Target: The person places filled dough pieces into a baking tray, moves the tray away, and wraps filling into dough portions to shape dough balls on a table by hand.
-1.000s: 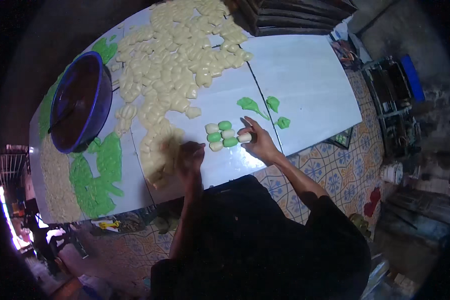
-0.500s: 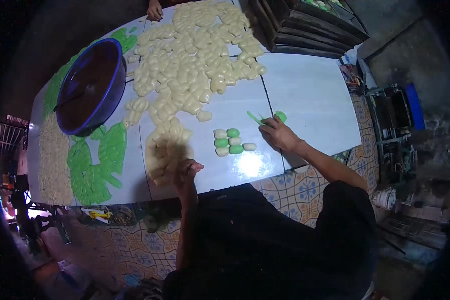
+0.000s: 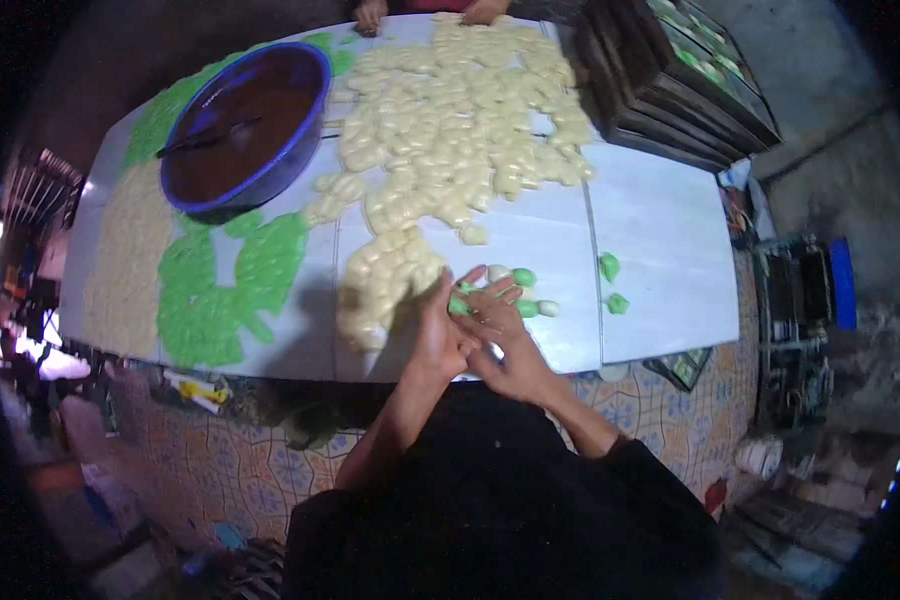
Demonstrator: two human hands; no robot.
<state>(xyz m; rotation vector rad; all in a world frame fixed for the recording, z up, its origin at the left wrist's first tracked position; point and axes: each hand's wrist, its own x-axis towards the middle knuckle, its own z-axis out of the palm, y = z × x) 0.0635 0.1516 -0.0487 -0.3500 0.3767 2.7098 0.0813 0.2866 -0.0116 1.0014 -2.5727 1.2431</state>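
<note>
My left hand (image 3: 437, 335) and my right hand (image 3: 505, 335) meet at the table's near edge, palms toward each other. Green dough (image 3: 460, 304) shows between them at the fingers. My right hand's fingers are stretched and slightly spread; my left hand's fingers point up, partly hidden. Just beyond my hands lie small oval dough pieces, among them a green one (image 3: 523, 277) and a white one (image 3: 548, 309); my hands cover others. Two small green dough lumps (image 3: 608, 266) rest to the right. Left of my hands sits a mound of pale dough pieces (image 3: 385, 280).
A blue-rimmed basin of brown filling (image 3: 242, 200) stands at the left, beside flat green dough (image 3: 195, 300). Pale dough pieces (image 3: 450, 110) spread over the far table. Stacked dark wooden trays (image 3: 660, 110) stand far right. Another person's hands (image 3: 370, 15) are at the far edge.
My right hand has left the green dough at the right and come in to meet my left hand. Green dough now shows between them. The view has shifted.
</note>
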